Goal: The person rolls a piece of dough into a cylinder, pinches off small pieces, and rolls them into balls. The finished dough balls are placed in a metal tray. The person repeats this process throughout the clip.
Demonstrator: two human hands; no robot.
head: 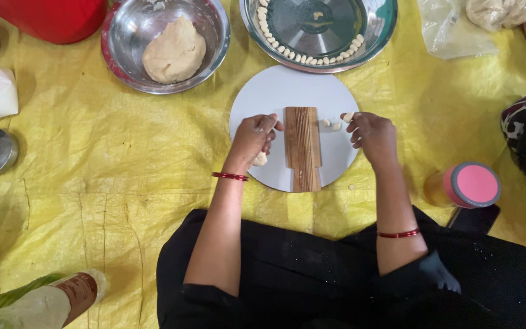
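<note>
My right hand [369, 135] has its fingertips pinched shut on a small dough piece [349, 116], held just above the right edge of the board [303, 148]. My left hand [254, 137] is curled loosely at the board's left edge, thumb and fingers bent inward; a lump [260, 159] of dough shows under the palm, though I cannot tell whether I grip it or it only lies beneath. 2 more shaped bits [331, 125] lie just right of the board, near my right fingertips.

The board is ridged wood (grooves running lengthwise), lying in the middle of a round white plate [263, 94]. The plate rests on a yellow sheet [92, 158] spread over the floor.

Beyond the plate, a steel tray [380, 33] holds a curved row of shaped pieces [312, 59] along its near rim. To its left a steel bowl [123, 58] holds a big dough ball [174, 51]. A jar with a pink lid [474, 184] stands at my right. Red bangles ring both my wrists, and my lap is in black cloth.
</note>
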